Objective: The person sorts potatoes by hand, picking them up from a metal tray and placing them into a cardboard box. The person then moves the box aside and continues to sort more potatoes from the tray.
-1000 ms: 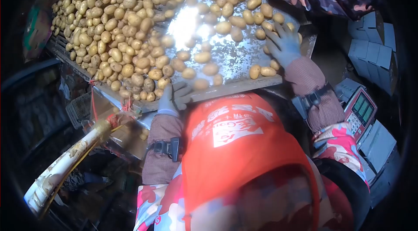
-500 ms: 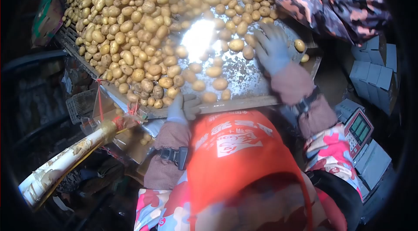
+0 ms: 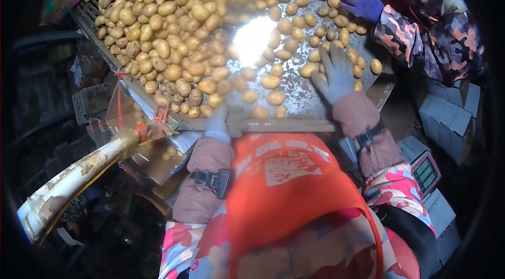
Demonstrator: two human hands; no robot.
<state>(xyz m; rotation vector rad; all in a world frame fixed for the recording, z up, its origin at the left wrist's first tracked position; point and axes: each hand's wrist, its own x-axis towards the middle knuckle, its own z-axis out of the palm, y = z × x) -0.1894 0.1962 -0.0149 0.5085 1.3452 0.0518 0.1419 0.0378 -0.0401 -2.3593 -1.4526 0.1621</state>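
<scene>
A large heap of potatoes (image 3: pixel 158 32) covers the left and back of a metal table (image 3: pixel 300 95), with looser ones scattered over its right part. My left hand (image 3: pixel 226 121), in a grey glove, rests at the front edge beside the lowest potatoes, its fingers apart and holding nothing. Farther right, my right hand (image 3: pixel 334 75), gloved too, lies spread on the tabletop. Potatoes touch or sit close to its fingertips and thumb. Glare hides part of the surface between my hands.
A co-worker's purple-gloved hand (image 3: pixel 361 2) reaches over the potatoes at the upper right. A taped pole (image 3: pixel 79 174) juts out at the lower left, near an open cardboard box (image 3: pixel 158 166). White cartons (image 3: pixel 446 116) and a scale display (image 3: pixel 425 174) are at the right.
My right hand has shifted slightly nearer the table's front, with more potatoes around its fingers. The co-worker's hand has come farther into view, and the whole view has shifted a little.
</scene>
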